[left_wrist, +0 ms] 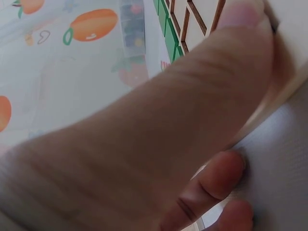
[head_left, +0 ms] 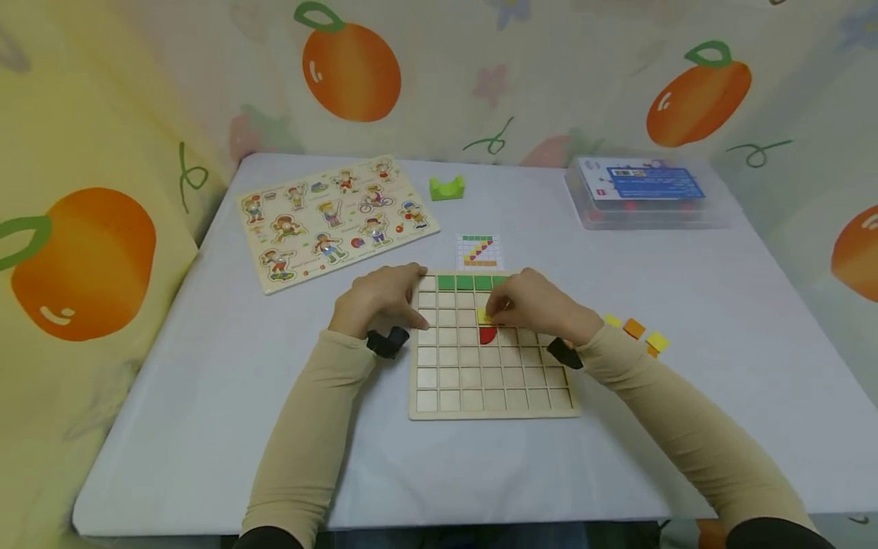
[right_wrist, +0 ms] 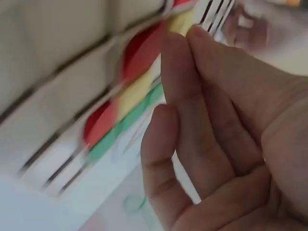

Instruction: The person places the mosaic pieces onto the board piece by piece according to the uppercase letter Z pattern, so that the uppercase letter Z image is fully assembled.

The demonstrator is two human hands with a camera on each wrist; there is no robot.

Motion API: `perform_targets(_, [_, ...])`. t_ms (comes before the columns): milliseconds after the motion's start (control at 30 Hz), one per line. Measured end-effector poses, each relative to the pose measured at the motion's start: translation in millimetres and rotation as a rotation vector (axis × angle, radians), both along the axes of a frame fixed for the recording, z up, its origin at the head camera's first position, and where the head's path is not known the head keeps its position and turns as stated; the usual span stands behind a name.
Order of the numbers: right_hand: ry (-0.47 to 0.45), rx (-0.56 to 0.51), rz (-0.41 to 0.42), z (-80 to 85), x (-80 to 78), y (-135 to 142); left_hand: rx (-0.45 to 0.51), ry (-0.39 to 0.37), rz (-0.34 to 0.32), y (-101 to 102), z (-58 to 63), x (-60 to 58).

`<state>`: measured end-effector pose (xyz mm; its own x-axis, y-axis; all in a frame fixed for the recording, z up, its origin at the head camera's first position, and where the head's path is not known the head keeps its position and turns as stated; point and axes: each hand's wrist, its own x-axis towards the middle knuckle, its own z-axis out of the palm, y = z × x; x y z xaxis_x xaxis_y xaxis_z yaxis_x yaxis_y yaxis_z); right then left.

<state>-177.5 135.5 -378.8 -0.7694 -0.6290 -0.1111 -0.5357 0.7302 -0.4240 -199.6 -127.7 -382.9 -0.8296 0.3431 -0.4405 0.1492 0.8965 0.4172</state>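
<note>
A wooden grid board lies on the table. My right hand is over its upper middle, thumb and fingertips pinching a small yellow tile at a square. Directly below sits a red round-edged tile. Along the top row runs a line of green tiles; the hand hides its right end. More red tiles and a yellow tile show in the right wrist view. At the board's upper left edge, my left hand rests with its thumb pressing the rim and fingers spread outside.
Behind the board lies a pattern card. Loose yellow and orange tiles are beside my right forearm. A picture puzzle board, a green arched block and a clear plastic box stand farther back.
</note>
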Motion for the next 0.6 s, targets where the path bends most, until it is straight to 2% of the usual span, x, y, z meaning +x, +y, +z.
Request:
perform_targets(67, [0.010,-0.008,-0.069,0.9,-1.2,19.5,0.005,-0.005,0.001,-0.7,-0.3,1.4])
perform_targets(133, [-0.005,0.031,-0.159,4.7,-3.5,43.1,0.006,-0.003,-0.001,-1.0,-0.5,1.8])
perform_targets(233, [-0.074,0.152,-0.290,12.0,-6.9,78.7,0.003,-0.006,-0.001,-2.5,-2.3,2.0])
perform_targets(333, [-0.127,0.270,-0.379,18.2,-9.0,108.0,-0.001,-0.003,0.003,-5.3,-5.0,2.2])
perform_targets(467, [-0.192,0.359,-0.432,19.4,-10.0,132.9,0.007,0.003,0.005,-5.8,-5.1,1.3])
perform_targets(600, [-0.279,0.362,-0.436,15.5,-10.8,144.3,0.009,0.000,-0.008,-1.9,-2.8,-0.6])
